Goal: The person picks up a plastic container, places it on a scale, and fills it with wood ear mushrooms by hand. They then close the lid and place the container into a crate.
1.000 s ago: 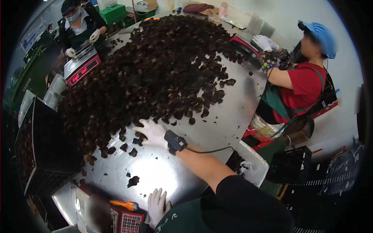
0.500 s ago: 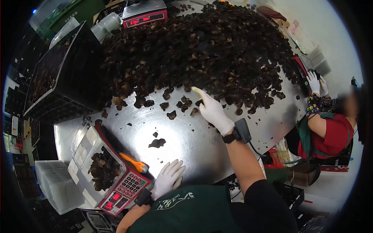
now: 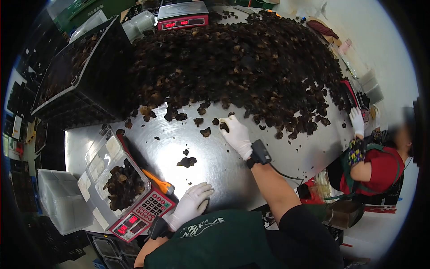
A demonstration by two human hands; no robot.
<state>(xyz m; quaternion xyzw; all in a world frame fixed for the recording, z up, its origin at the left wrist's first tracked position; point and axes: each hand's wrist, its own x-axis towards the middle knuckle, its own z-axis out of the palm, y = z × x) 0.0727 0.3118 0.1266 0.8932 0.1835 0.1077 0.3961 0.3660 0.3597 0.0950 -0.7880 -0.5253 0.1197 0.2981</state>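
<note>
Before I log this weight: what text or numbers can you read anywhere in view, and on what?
near scale, red display: digits lit, too blurred to read.
keypad on that scale: key marks too small to read.
far scale, red display: digits lit, too blurred to read.
green apron: white print, too small and skewed to read.
Nothing else shows writing that can be made out.

Overhead light glares on a steel table [image 3: 215, 172], a black crate [image 3: 89, 89] alongside, pale floor [image 3: 383, 49] beyond.
</note>
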